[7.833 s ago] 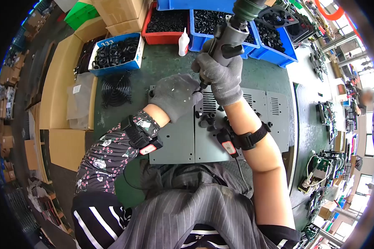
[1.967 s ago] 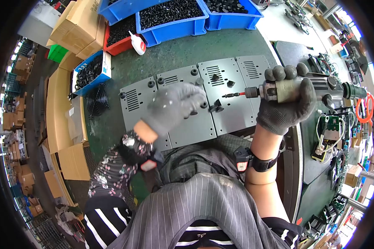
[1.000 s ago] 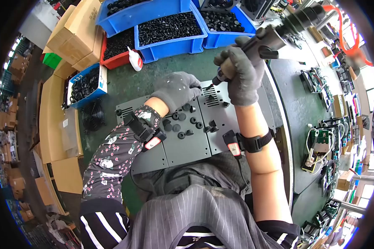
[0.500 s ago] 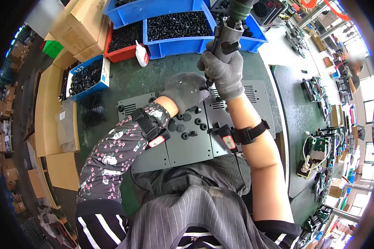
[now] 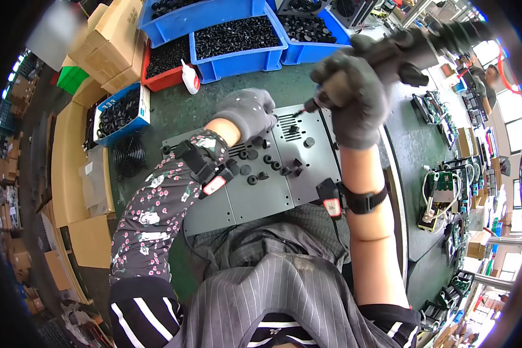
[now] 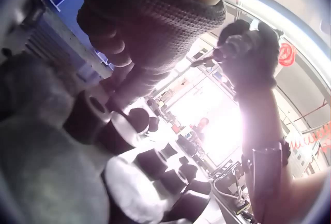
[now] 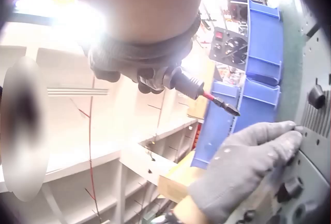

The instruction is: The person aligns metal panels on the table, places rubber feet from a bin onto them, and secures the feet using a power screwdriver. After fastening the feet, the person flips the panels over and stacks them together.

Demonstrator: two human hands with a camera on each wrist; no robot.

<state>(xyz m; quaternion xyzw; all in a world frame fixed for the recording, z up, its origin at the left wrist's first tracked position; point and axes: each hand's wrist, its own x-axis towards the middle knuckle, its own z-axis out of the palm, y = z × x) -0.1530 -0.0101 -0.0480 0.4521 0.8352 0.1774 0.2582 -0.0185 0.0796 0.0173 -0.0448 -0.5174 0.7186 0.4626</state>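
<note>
My right hand (image 5: 354,95), in a grey glove, grips a power screwdriver (image 5: 400,55), tilted, its tip pointing down-left over the panels. In the right wrist view the screwdriver's bit (image 7: 220,101) stands apart from the other hand. My gloved left hand (image 5: 246,113) rests at the far edge of the slotted grey metal panels (image 5: 261,200), thumb and fingertips together near a panel corner; I cannot tell whether a small part is between them. Several black rubber feet (image 5: 246,169) lie loose on the panels, and a black piece (image 5: 294,129) sits on the slots.
Blue bins (image 5: 240,64) of small black parts and a red bin (image 5: 162,80) line the back. A white bottle (image 5: 190,78) stands before them. Left are a blue-white box (image 5: 122,127), a fan guard (image 5: 129,156) and open cardboard (image 5: 69,174). Circuit boards (image 5: 441,191) lie right.
Half a second ago the screwdriver stood upright at the left fingertips; it has since moved right and tilted away. The left hand has stayed near the far panel edge, shifting slightly left.
</note>
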